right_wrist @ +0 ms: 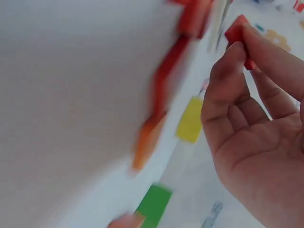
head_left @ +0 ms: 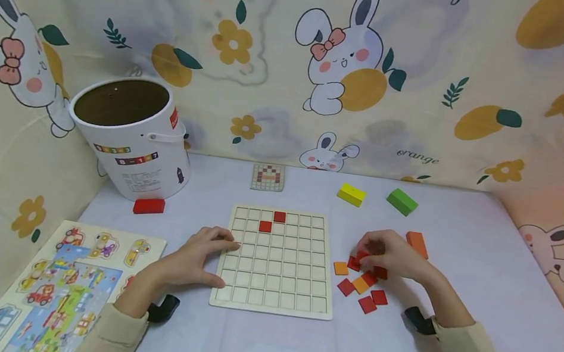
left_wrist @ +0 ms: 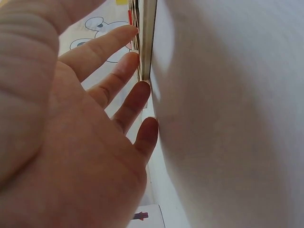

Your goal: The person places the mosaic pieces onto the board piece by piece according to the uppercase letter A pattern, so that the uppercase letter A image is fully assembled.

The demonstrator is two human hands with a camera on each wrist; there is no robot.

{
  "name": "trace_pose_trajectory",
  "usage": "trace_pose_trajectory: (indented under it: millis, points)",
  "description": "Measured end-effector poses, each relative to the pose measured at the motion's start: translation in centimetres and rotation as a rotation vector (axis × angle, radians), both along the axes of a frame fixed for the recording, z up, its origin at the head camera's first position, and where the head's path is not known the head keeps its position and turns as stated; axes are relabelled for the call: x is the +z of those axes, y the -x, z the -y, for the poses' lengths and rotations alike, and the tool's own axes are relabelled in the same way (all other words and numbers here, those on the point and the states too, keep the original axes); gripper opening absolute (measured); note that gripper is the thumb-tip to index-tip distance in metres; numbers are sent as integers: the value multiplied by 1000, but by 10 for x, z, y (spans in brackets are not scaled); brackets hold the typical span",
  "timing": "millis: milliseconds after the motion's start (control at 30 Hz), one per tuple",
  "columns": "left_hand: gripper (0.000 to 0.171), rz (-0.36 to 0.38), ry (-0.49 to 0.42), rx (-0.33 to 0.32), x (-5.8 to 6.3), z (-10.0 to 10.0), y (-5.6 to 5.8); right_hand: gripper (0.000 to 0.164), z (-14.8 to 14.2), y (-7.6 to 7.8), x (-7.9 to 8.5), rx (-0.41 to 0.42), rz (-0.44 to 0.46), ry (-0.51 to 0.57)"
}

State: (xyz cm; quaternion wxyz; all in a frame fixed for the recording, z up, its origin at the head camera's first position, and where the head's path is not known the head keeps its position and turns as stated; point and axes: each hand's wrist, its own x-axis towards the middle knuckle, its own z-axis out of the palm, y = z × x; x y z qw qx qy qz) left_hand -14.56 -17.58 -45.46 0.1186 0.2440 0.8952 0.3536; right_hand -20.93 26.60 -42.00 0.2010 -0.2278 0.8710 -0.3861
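Observation:
My left hand (head_left: 197,257) rests at the left edge of a cream grid board (head_left: 274,268), fingers spread and fairly straight, fingertips on its rim. Two red square tiles sit in the board's upper cells, one in the top row (head_left: 280,216) and one in the second row (head_left: 265,226). Over the loose tiles at the right, my right hand (head_left: 395,253) pinches a red tile (right_wrist: 236,29) between thumb and forefinger. Below that hand lie several red tiles (head_left: 367,304) and a few orange ones (head_left: 340,268), partly hidden by the fingers.
A small pattern card (head_left: 268,177) lies behind the board. Yellow (head_left: 351,194), green (head_left: 402,202) and orange (head_left: 417,244) blocks stand at the back right. At left are a white bucket (head_left: 154,164), a red block (head_left: 149,206) and a picture puzzle board (head_left: 45,263).

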Motion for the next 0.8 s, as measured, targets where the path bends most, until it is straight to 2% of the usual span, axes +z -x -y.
trace_pose_trajectory:
  millis: [133, 433, 600, 800]
  points:
    - [75, 0, 3, 6, 0, 1, 0, 18, 30, 13, 7, 7, 24, 36]
    - [74, -1, -11, 2, 0, 0, -2, 17, 100, 51, 10, 107, 49, 103]
    - [74, -2, -11, -1, 1, -1, -2, 16, 124, 60, 7, 134, 48, 95]
    - [74, 1, -4, 1, 1, -1, -2, 12, 134, 66, -2, 133, 39, 83]
